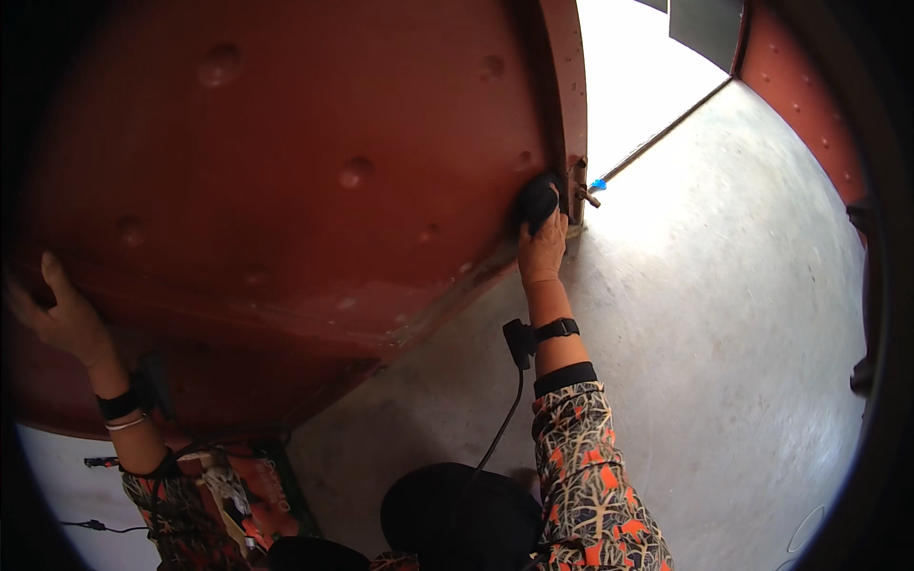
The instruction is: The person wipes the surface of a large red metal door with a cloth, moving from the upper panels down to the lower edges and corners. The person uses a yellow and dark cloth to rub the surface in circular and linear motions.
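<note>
A large dark-red metal door panel (300, 214) with round dimples fills the upper left. My right hand (544, 239) holds a dark, rounded pad or cloth (537, 203) against the panel's lower right corner, beside its raised edge. Just right of that hand, a rusty metal bolt (590, 197) sticks out from the door edge. My left hand (68, 321) is at the far left with its fingers spread, near or against the panel; contact is unclear there. Nothing shows in it. Both wrists wear black straps with small cabled devices.
Grey concrete floor (714, 285) extends to the right. A bright doorway lies beyond the panel, with another red panel (800, 93) at the upper right. An open carton (271, 485) with mixed contents stands at lower left, near a cable (100, 526).
</note>
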`<state>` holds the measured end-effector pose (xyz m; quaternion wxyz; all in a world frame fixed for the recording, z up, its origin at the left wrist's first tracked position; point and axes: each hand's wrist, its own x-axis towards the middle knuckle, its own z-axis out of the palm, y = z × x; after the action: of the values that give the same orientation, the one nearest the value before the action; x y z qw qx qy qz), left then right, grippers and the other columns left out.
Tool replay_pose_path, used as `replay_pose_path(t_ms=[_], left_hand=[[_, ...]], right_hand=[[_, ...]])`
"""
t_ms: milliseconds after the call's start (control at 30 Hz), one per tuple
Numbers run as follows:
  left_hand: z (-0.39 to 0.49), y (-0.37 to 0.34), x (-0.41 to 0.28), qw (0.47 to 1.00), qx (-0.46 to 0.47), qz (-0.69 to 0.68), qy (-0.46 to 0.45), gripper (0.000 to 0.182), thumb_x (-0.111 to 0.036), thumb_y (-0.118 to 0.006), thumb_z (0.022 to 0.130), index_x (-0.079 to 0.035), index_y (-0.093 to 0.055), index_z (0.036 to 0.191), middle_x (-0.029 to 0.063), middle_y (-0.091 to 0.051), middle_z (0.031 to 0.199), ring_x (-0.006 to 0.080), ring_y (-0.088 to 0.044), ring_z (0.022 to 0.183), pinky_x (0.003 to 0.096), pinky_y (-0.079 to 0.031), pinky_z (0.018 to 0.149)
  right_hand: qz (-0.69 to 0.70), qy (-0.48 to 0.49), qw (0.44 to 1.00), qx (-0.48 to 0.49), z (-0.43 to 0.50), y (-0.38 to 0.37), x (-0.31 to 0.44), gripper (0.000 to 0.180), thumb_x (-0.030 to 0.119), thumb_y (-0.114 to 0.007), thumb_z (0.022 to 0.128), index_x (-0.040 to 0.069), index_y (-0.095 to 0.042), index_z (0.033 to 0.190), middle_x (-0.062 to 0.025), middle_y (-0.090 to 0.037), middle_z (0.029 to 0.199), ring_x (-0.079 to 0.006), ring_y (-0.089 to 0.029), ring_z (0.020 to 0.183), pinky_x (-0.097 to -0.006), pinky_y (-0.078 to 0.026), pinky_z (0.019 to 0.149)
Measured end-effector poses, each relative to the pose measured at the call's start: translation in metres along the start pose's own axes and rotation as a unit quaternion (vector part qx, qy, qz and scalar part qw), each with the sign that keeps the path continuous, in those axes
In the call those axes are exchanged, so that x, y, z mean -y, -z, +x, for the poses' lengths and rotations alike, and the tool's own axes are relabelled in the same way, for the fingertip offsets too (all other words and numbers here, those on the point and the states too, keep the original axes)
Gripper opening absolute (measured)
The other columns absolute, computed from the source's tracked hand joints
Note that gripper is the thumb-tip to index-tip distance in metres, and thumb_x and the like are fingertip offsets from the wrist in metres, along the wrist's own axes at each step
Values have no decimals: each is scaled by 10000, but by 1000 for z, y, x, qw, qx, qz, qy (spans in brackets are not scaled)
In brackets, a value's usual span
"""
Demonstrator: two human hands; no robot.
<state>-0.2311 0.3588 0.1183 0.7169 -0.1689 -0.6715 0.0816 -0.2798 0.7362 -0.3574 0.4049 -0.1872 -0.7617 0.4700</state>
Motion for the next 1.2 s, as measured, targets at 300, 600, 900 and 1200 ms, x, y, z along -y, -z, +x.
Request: replay_pose_path(t_ms=[300, 600, 900, 1200], left_hand=[[-1, 1, 15, 999, 26, 19, 7, 585, -418, -691, 962, -8, -595, 1367, 198, -620, 1365, 291, -614, 1221, 365, -487, 1033], [-4, 2, 15, 999, 27, 30, 11, 614, -463, -675, 961, -17, -590, 1375, 196, -626, 1356, 295, -628, 1200, 371, -493, 1024], [-9, 7, 36, 996, 65, 36, 47, 481, -390, -687, 970, -8, -674, 1263, 175, -688, 1256, 254, -671, 1094, 355, -515, 950], [-2, 7, 71, 989, 122, 85, -25, 248, -235, -636, 1004, -37, -720, 1128, 86, -746, 1103, 209, -705, 907, 316, -548, 784]], right_hand=[[-33, -222, 955, 197, -19, 12, -36, 540, 259, -771, 780, 7, -618, 1233, -264, -694, 1096, -453, -639, 1023, -498, -529, 908], [-175, 15, 968, 177, -63, 9, -22, 666, 206, -806, 751, -9, -569, 1335, -164, -646, 1285, -378, -575, 1144, -450, -512, 970], [-200, 61, 963, 172, -30, 35, -36, 633, 74, -701, 791, 114, -551, 1405, -103, -609, 1366, -360, -580, 1162, -416, -533, 958], [-413, 147, 838, 325, 13, 50, -84, 586, 6, -509, 894, 113, -462, 1468, -57, -487, 1512, -371, -588, 1183, -414, -576, 887]])
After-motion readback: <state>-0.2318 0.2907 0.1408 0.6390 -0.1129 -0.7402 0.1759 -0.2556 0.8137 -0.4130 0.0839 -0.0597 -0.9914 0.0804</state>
